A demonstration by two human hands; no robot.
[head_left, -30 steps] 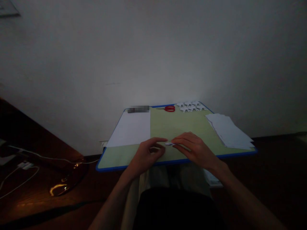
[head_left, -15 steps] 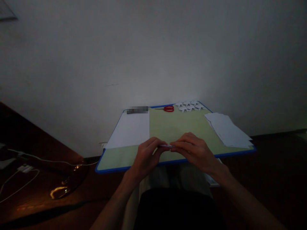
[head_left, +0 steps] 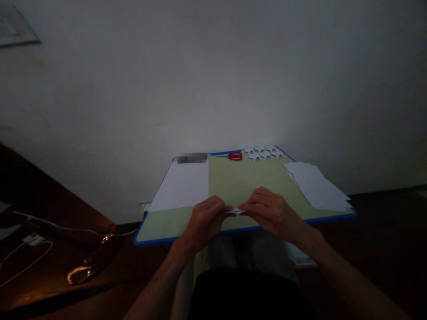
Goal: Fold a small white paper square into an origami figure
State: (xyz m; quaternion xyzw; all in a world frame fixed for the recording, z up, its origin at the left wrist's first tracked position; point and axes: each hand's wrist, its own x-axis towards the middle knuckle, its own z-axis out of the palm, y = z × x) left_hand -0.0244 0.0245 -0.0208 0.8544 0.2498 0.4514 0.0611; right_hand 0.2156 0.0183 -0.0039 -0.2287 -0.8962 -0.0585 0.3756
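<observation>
A small folded piece of white paper (head_left: 237,210) is stretched between my two hands, above the front part of the green-topped table (head_left: 167,226). My left hand (head_left: 208,218) pinches its left end between thumb and fingers. The other end is pinched by my right hand (head_left: 271,211). My fingers cover much of the paper, so its full shape is hidden. At the table's back right lie several small folded paper pieces (head_left: 265,153), set close together in rows.
Red-handled scissors (head_left: 234,156) lie at the back edge. Left of them, a dark blurred object (head_left: 192,158) sits behind a white sheet (head_left: 182,186). Stacked loose paper (head_left: 315,184) lies at the right. A lamp base (head_left: 96,258) and white cable (head_left: 76,230) are at left.
My hands have drawn slightly apart, and more of the folded paper shows between my fingertips. The whole view has shifted a little, so the table appears lower.
</observation>
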